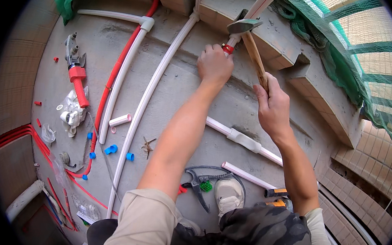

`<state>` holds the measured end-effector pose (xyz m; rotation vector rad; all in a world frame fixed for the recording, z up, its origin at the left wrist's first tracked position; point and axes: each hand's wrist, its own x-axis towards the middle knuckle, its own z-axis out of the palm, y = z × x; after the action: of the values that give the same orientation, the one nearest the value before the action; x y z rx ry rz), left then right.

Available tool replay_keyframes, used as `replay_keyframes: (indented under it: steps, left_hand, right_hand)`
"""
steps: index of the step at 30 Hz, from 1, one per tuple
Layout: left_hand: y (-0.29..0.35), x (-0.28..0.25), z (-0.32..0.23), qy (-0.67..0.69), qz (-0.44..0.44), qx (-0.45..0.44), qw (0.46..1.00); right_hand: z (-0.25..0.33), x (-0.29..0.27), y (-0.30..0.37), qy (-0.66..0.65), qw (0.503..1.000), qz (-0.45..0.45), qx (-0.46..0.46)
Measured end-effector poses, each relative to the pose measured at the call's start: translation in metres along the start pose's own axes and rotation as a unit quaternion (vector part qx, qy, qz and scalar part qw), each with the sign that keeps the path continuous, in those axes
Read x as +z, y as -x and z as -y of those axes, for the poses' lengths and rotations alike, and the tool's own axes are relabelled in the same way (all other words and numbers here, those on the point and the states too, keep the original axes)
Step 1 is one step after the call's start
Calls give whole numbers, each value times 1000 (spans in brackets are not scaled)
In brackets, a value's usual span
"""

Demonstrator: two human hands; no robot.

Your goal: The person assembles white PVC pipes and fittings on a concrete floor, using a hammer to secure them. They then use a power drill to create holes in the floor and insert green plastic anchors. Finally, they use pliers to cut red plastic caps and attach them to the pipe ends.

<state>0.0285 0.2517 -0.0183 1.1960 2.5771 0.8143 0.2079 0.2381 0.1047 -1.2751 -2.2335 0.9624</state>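
My right hand [274, 108] is wrapped round the wooden handle [255, 57] of a hammer. The steel hammer head [245, 26] is raised beside a white pipe [262, 5] at the far wall ledge. My left hand [215, 65] reaches forward, its fingers closed at a small red piece [228, 48] by the pipe's lower end, just below the hammer head. What lies under those fingers is hidden. A gap shows between the hammer head and my left fingers.
Long white pipes [155, 80] and a red conduit [116, 70] cross the concrete floor. A red-handled metal tool [76, 74] lies left, near blue pipe caps [111, 149]. A black claw-shaped tool [195, 185] rests by my shoe [228, 196]. Green netting [342, 74] hangs right.
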Motion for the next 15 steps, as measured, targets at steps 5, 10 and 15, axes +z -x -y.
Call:
replay_keyframes:
  steps: [5, 10, 15]
  left_hand:
    - [-5, -5, 4, 36, 43, -13, 998]
    - [-5, 1, 4, 81, 21, -37, 996]
    - [-3, -2, 9, 94, 24, -46, 994]
  right_hand:
    - [-12, 18, -15, 121, 990, 77, 0]
    - [-5, 10, -33, 140, 988, 49, -40]
    - [4, 12, -27, 70, 993, 0, -98]
